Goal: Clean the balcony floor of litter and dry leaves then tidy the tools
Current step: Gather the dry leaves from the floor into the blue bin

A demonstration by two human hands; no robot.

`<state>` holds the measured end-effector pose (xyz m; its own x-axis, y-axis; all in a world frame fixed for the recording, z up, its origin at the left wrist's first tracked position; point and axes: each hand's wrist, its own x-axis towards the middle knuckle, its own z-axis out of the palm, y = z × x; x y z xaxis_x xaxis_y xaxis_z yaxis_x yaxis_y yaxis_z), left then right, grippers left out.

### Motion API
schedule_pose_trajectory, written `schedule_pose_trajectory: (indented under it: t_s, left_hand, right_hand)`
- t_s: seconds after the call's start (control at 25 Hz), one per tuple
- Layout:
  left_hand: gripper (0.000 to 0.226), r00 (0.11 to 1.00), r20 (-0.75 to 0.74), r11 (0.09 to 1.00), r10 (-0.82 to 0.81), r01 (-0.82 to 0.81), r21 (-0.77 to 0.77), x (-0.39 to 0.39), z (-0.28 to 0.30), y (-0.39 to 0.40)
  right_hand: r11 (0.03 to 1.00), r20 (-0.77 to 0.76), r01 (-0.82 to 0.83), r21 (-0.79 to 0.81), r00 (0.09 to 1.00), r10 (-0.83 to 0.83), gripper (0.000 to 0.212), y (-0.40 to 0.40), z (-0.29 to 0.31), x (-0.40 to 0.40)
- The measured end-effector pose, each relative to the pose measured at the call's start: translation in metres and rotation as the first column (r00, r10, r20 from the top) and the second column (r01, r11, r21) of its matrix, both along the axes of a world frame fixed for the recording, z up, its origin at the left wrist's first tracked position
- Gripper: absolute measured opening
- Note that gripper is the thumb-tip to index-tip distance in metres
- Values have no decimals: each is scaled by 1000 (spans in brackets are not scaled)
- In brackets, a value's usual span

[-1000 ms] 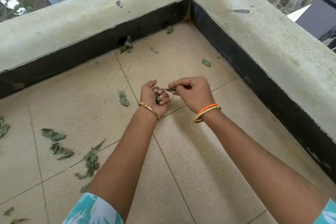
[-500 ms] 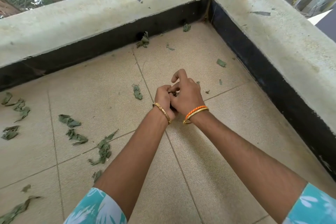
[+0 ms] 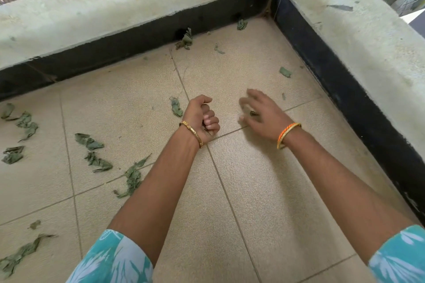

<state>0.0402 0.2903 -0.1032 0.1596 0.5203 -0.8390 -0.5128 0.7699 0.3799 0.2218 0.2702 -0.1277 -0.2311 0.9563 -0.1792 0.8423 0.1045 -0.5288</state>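
Observation:
I am over the beige tiled balcony floor point(image 3: 264, 190). My left hand point(image 3: 201, 119) is curled into a tight fist; the collected dry leaves inside it are almost hidden. My right hand point(image 3: 262, 115), blurred by motion, hovers beside it with fingers spread and nothing gripped. A dry green leaf point(image 3: 176, 107) lies just left of the fist. A small leaf point(image 3: 285, 72) lies further out to the right. A leaf clump point(image 3: 185, 41) sits at a hole in the wall base. Another leaf point(image 3: 242, 24) is in the corner.
Several more dry leaves are scattered on the left tiles point(image 3: 89, 141), point(image 3: 132, 178), point(image 3: 25, 123), point(image 3: 18, 257). A concrete parapet point(image 3: 115, 7) with a black skirting point(image 3: 345, 89) closes the floor at the back and right, meeting in a corner. No tools are in view.
My right hand passed a leaf into my left hand, then let go and swung away to the right with fingers spread. The left fist closed tight. The view shifted rightward toward the corner.

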Motion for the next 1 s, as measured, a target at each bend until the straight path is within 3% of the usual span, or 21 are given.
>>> schedule_pose_trajectory:
  t_s: [0.12,0.24,0.36,0.48,0.56,0.72,0.88,1.0]
  left_hand:
    - [43,997,60,999,44,-43,-14,0,0,0]
    - [37,994,112,1000,12,-12,-4,5,-4,-2]
    - [30,986,129,995,-102,100,26,11,-7,-7]
    - [32,973,103,979,-206,203,37,19,-5,-15]
    - [31,968,107,974,-227,226,25,22,-4,-18]
    - [31,969,121,976,-216,217,6,25,-5,-17]
    - [32,971,115,977,-211,210,25,38,-4,-17]
    - [31,973,88,977,-212,209,36,45,-3,-18]
  right_hand:
    - [950,74,0,312,997,-25,32,-43,-28,-2]
    - [909,78,92,407,988,-135,32,-64,-31,2]
    - [931,71,106,350,988,-139,24,-55,-18,-1]
    - [949,-76,242,203,970,-231,20,-44,1,12]
    - [964,-106,222,149,972,-208,24,-47,7,27]
    - [981,58,18,192,998,-30,28,-79,-6,32]
    - [961,129,49,271,988,-86,20,-84,-9,26]
    - [982,231,116,149,962,-149,18,-75,-2,11]
